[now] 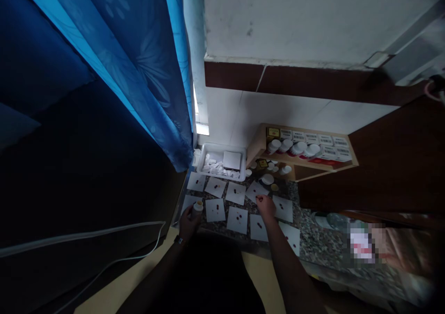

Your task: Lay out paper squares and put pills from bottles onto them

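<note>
My left hand is wrapped round a small white pill bottle, held upright with its mouth uncovered at the counter's left front. My right hand reaches over a white paper square in the back row. Its fingers are pinched together at the paper, with a small dark spot by the fingertips; what they hold is too small to tell. Several other paper squares lie in rows between and around my hands, most bearing a few dark reddish pills.
Behind the papers stands a white plastic tray with small white pieces and a white box. To its right, a wooden shelf holds bottles and cartons. A white lid sits near it on the speckled counter. A blue curtain hangs at left.
</note>
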Demonstrator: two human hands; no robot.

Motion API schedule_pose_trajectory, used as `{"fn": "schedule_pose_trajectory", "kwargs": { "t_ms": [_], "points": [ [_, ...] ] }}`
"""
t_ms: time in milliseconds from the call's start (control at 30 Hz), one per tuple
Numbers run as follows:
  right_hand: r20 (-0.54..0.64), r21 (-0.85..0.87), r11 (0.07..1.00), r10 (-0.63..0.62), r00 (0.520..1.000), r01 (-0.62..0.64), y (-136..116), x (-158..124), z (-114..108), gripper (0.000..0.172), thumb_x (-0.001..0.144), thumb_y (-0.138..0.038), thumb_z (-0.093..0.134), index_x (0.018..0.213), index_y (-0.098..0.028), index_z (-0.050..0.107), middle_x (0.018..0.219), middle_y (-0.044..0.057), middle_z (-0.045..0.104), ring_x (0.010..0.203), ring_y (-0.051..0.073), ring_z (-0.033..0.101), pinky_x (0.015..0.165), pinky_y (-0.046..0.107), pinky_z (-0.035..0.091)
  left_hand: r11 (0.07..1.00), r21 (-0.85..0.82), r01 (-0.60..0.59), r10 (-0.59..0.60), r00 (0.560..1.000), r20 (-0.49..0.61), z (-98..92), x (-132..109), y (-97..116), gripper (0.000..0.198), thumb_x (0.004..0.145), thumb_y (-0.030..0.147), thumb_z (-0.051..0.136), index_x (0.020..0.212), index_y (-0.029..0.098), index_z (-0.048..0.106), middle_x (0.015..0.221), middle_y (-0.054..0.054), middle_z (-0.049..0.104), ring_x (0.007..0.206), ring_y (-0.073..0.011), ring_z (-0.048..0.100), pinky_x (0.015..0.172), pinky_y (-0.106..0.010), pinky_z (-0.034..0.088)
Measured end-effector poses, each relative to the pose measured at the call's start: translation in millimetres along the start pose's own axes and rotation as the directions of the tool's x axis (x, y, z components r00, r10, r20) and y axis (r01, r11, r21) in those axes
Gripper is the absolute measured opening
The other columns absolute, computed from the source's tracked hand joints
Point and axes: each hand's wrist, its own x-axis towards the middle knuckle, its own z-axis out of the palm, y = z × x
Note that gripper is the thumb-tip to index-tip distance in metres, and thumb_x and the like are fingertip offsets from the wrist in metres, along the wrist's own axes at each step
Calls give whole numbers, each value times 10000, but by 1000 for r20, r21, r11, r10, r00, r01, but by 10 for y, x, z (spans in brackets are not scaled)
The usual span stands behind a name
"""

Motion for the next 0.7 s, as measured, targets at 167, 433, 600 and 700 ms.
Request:
{"fn": "schedule_pose_trajectory", "kwargs": {
  "t_ms": [167,433,600,700],
  "points": [
    [-1,14,1000,-9,1000,9,-36,0,-26,196,776,-249,497,786,-195,685,801,42,675,728,142,572,580,223,321,1000,2,13,-13,1000,-2,-3,-37,9,529,593,332,720,1080,158,605,1105,-111,645,1032,-263,591,904,-391,455],
    [-88,86,995,-43,995,50,143,-348,-201,174,760,-274,500,727,-178,641,739,27,634,680,132,541,602,216,323,999,29,-26,25,999,26,68,-32,83,532,595,341,721,1079,150,610,1087,-123,653,1004,-271,601,869,-404,475],
    [35,46,999,10,999,-11,399,-743,-68,162,754,-271,509,700,-195,642,721,20,628,673,134,547,564,215,306,1000,-5,-16,16,999,49,171,-11,95,497,584,299,723,1047,154,616,1081,-119,648,1017,-274,587,871,-418,473],
    [65,3,999,37,997,-37,447,-845,33,149,752,-257,526,694,-195,649,738,26,625,695,135,557,563,213,307,1000,-26,-2,4,998,68,221,-10,79,503,578,286,726,1052,166,610,1084,-104,641,1029,-275,578,872,-421,472]
  ]
}}
